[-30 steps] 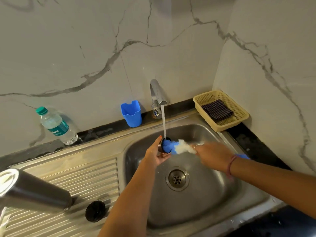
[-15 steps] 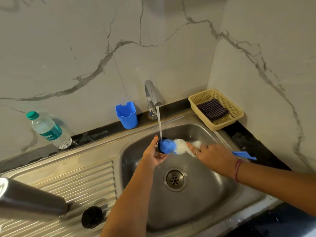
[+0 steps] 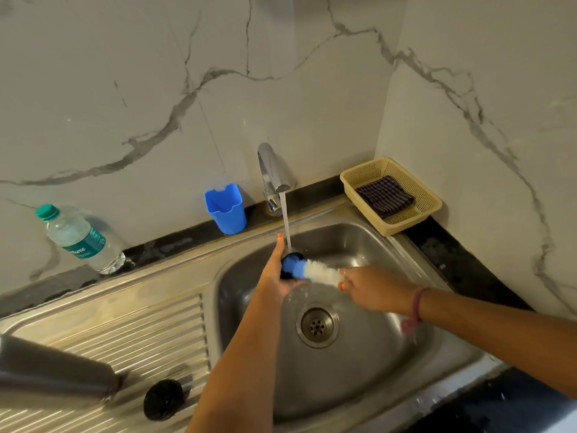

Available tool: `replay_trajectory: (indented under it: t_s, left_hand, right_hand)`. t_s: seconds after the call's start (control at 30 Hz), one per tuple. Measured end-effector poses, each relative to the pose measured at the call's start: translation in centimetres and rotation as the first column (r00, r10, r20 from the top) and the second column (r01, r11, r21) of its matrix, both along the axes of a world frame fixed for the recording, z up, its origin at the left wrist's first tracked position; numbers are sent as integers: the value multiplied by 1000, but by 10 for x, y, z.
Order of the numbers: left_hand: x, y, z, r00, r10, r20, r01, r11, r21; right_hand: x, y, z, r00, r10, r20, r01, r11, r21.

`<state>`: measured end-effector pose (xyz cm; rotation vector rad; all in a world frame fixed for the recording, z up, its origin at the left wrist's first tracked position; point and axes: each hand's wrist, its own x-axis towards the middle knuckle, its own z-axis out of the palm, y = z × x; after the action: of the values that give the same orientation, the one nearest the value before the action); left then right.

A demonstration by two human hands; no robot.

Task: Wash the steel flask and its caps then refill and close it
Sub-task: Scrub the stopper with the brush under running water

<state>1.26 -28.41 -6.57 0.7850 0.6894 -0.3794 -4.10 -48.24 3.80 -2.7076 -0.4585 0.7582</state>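
Scrubbing under the running tap [image 3: 274, 173], the left hand [image 3: 276, 276] grips a small dark cap [image 3: 288, 266] over the sink [image 3: 374, 354] while the right hand [image 3: 371, 287] grasps a brush [image 3: 315, 271] pushed into it, likely so rinse water drains away; the steel flask [image 3: 53, 375] lies aside on the draining surface [image 3: 125, 332].

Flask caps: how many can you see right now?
2. One dark cap is in the left hand under the tap, with the brush in it. Another cap lies on the drainboard. Others may be hidden.

Flask [image 3: 56, 373] on drainboard [image 3: 125, 332] left of sink [image 3: 359, 370]; cap [image 3: 163, 399] beside flask.
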Motion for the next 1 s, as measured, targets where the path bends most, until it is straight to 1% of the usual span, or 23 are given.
replay_trajectory:
  t_s: [0.07, 0.1, 0.13, 0.17, 0.2, 0.23, 0.27, 0.3, 0.33, 0.37, 0.4, 0.47, 0.5, 0.53, 0.57, 0.6, 0.67, 0.7, 0.73, 0.8, 0.87, 0.93, 1.0]
  left_hand:
    - [2, -2, -1, 998, -25, -51, 30, 995, 100]
    - [2, -3, 0, 997, -8, -79, 20, 986, 164]
    - [3, -4, -2, 996, 15, -86, 0, 985, 175]
    - [2, -5, -3, 996, 42, -80, -30, 989, 144]
    - [2, -4, -5, 994, 82, -74, -75, 993, 92]
    - [1, -3, -5, 991, 116, -67, -114, 993, 38]
    - [1, -1, -6, 989, 131, -62, -132, 991, -12]
    - [0, 0, -5, 991, 128, -47, -131, 990, -59]
    - [0, 0, -5, 992, 122, -27, -124, 990, -75]
    - [1, 0, -3, 994, 105, -8, -106, 992, -68]
    - [1, 0, -2, 996, 91, 1, -91, 995, -49]
    - [0, -1, -1, 997, 80, -6, -80, 996, -35]
    - [0, -1, -3, 998, 65, -21, -65, 998, -6]
    - [1, 0, -4, 999, 37, -37, -35, 999, 40]
    - [1, 0, -6, 999, 4, -54, 1, 996, 84]
    - [3, 0, -8, 997, -20, -76, 29, 993, 113]
    - [7, 0, -13, 995, -15, -103, 28, 992, 127]
    - [10, 1, -15, 996, -8, -94, 19, 994, 112]
    - [11, 1, -17, 997, -13, -81, 20, 996, 87]
    - [10, 2, -18, 996, 5, -92, -2, 1000, 29]
    - [10, 2, -16, 984, 38, -173, -30, 998, 49]
    - [11, 1, -15, 971, 43, -236, -28, 998, 64]
    - [12, -1, -11, 967, 35, -252, -23, 999, 48]
  right_hand:
    - [-9, -3, -1, 907, 281, 314, -183, 934, -306]
    - [-10, -5, -5, 863, 325, 386, -201, 923, -327]
    - [-10, -4, -6, 875, 284, 391, -170, 939, -300]
    - [-8, -3, -9, 943, 167, 289, -122, 978, -168]
    - [-5, -3, -13, 998, -14, 58, 11, 999, 52]
    - [-1, -1, -17, 948, -203, -244, 264, 932, 249]
    - [-1, 3, -17, 781, -307, -544, 529, 789, 314]
    - [-2, 5, -17, 606, -314, -731, 702, 644, 305]
    - [-3, 6, -16, 510, -296, -807, 775, 565, 283]
    - [-4, 8, -15, 507, -283, -814, 777, 559, 290]
    - [-7, 10, -12, 539, -276, -796, 748, 590, 303]
    - [-10, 13, -8, 695, -289, -658, 615, 714, 336]
    - [-10, 12, -9, 819, -284, -498, 482, 811, 331]
    - [-10, 8, -8, 938, -222, -265, 291, 922, 257]
    - [-11, 3, -7, 997, -78, -28, 80, 991, 106]
    - [-13, -1, -7, 986, 78, 149, -68, 995, -70]
    - [-17, -6, -11, 890, 286, 355, -191, 941, -278]
    - [-17, -4, -13, 886, 295, 358, -203, 940, -272]
    - [-16, -1, -11, 923, 253, 290, -197, 958, -208]
    - [-2, 9, -7, 996, 84, 38, -84, 996, -25]
    - [17, 13, -5, 985, -59, -165, 76, 993, 95]
    - [26, 11, 1, 993, 3, -119, 1, 1000, 30]
    - [26, 6, 10, 953, 255, 163, -208, 943, -258]
